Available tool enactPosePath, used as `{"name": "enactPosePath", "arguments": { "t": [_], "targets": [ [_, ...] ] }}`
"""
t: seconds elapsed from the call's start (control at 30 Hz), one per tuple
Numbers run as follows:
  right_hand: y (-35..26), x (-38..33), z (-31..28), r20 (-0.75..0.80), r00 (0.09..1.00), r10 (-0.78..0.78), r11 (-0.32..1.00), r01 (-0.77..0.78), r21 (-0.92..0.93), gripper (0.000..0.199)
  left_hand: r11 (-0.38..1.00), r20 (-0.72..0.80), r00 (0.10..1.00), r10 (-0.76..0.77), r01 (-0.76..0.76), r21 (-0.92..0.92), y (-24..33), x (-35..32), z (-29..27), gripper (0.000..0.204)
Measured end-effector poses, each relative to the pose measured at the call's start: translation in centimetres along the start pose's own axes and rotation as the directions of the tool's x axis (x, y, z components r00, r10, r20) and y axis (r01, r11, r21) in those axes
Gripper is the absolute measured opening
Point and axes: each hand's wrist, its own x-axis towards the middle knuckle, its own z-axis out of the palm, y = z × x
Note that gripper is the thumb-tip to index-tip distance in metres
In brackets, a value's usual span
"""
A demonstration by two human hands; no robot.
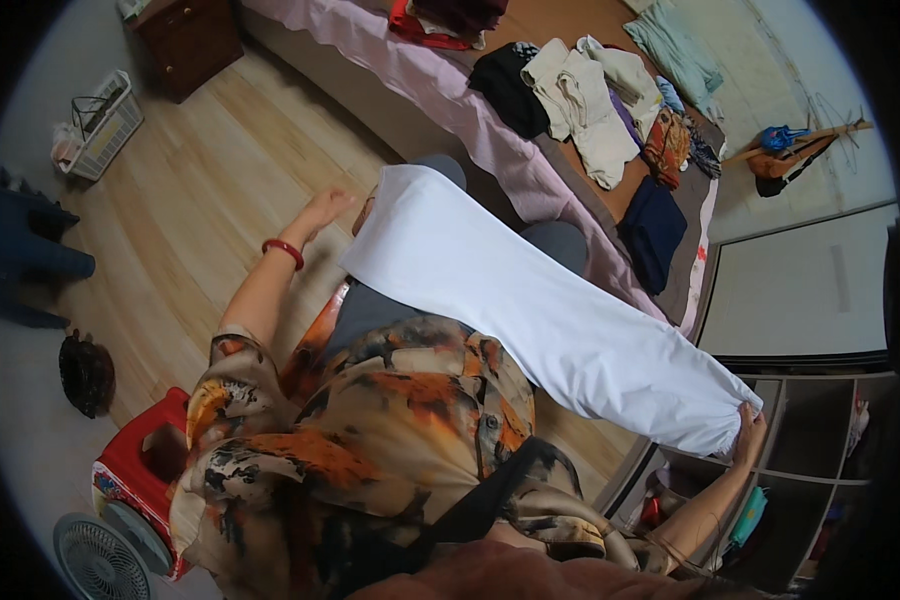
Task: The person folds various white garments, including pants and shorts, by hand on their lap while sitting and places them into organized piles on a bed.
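A long white garment [530, 290], which looks like trousers folded lengthwise, lies stretched across my lap over my grey-clad knees. Its wide, flat end is at the left; toward the right it narrows and bunches into gathers. My right hand [751, 436], arm reaching far out to the right, grips that gathered end. On the other side my left hand [326, 210], with a red bangle on its wrist, hovers just left of the wide end, apart from the cloth. Its fingers look stretched out, slightly blurred, and nothing shows in them.
A bed [420, 90] with a pink sheet holds folded clothes [580, 110] and a dark blue folded cloth [654, 232]. Open shelving [808, 425] stands at the right. Leftward are a blue stool [30, 250], white basket [103, 125], black bag [86, 372], red stool [142, 440] and fan [100, 560].
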Motion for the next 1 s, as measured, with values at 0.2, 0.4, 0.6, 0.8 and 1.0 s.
{"name": "enactPosePath", "arguments": {
  "t": [0.2, 0.4, 0.6, 0.8, 1.0],
  "targets": [
    [2.2, -0.2, -0.7, 0.102, 0.984, 0.145, 0.984, -0.155, 0.090, 0.028, 0.902, 0.258, 0.899, -0.354, 0.401, -0.161, -4.9, -2.5, 4.8, 0.081],
    [-7.3, -3.1, 1.0, 0.266, 0.947, 0.180, 0.835, -0.290, 0.468, 0.026, 0.586, 0.415, 0.909, -0.028, 0.351, -0.730, -4.4, -1.5, 9.2, 0.083],
    [-18.2, -2.9, 4.2, 0.294, 0.952, 0.088, 0.791, -0.246, 0.560, 0.032, 0.325, 0.413, 0.892, 0.183, 0.342, -0.882, -5.6, 0.7, 9.0, 0.053],
    [-31.6, -4.9, 17.2, 0.458, 0.888, -0.032, 0.603, -0.348, 0.718, 0.033, 0.393, 0.290, 0.916, 0.277, 0.167, -0.904, -2.8, -1.5, 2.5, 0.042],
    [-41.0, -9.7, 34.1, 0.774, 0.545, -0.321, 0.638, -0.480, 0.602, 0.076, 0.358, 0.245, 0.916, 0.319, 0.123, -0.925, -0.8, -2.2, 0.8, 0.037]
  ]
}}
